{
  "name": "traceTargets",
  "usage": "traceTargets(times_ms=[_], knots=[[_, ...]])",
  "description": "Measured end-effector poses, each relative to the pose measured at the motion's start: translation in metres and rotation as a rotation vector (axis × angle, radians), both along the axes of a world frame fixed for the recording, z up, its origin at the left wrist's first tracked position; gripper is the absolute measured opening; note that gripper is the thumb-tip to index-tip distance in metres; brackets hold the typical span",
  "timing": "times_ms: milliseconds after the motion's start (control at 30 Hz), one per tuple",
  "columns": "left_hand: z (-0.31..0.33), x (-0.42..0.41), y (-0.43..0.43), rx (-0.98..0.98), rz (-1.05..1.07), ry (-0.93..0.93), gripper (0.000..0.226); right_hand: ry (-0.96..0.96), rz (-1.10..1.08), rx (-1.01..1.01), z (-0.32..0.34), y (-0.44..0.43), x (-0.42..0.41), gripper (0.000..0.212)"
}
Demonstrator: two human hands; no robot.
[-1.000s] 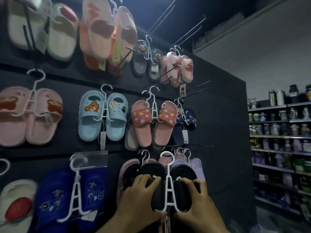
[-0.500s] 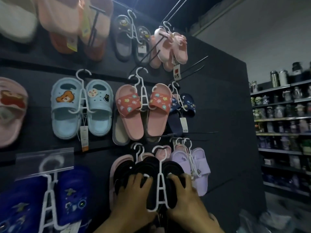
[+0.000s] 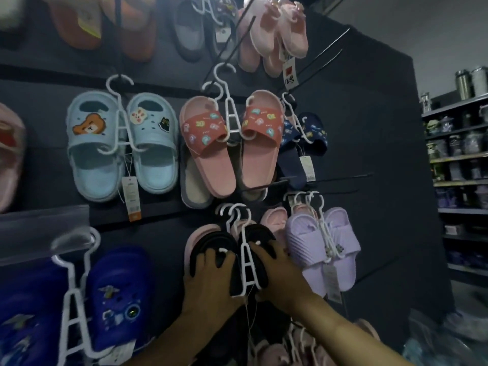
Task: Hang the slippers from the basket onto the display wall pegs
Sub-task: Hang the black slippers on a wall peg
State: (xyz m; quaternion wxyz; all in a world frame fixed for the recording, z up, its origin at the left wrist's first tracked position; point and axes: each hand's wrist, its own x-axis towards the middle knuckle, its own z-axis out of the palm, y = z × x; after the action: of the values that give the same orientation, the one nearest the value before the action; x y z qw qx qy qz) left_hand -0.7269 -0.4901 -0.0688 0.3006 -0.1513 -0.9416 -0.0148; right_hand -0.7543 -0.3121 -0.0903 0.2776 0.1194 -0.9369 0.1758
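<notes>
A pair of black slippers (image 3: 257,233) on a white plastic hanger (image 3: 247,262) is held against the dark display wall (image 3: 369,154), low in the middle. My left hand (image 3: 208,281) grips the left slipper and my right hand (image 3: 277,270) grips the right one. The hanger's hook (image 3: 239,208) sits up among other white hooks at a peg; whether it is on the peg is hidden. Pale pink slippers (image 3: 196,236) hang right behind the black pair. The basket is out of view.
Lilac slippers (image 3: 322,244) hang just right of my hands, pink-and-red slides (image 3: 229,143) above, light blue clogs (image 3: 118,143) up left, dark blue clogs (image 3: 116,299) lower left. Bare black pegs (image 3: 324,178) jut out at centre right. Shelves of bottles (image 3: 459,154) stand far right.
The view has dropped and swung right, so the wall's rows sit higher in frame. Both hands keep their grip on the black pair, whose hook now lies closer to the wall among the other hooks.
</notes>
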Motion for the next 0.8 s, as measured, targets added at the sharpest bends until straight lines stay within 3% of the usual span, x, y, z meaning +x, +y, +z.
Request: traceTargets(times_ms=[467, 800], knots=[[-0.028, -0.004, 0.016, 0.149, 0.029, 0.054, 0.093, 0.080, 0.044, -0.122, -0.022, 0.010, -0.014, 0.123], [-0.015, 0.046, -0.005, -0.002, 0.003, 0.019, 0.093, -0.011, -0.020, -0.113, -0.011, 0.022, 0.041, 0.106]])
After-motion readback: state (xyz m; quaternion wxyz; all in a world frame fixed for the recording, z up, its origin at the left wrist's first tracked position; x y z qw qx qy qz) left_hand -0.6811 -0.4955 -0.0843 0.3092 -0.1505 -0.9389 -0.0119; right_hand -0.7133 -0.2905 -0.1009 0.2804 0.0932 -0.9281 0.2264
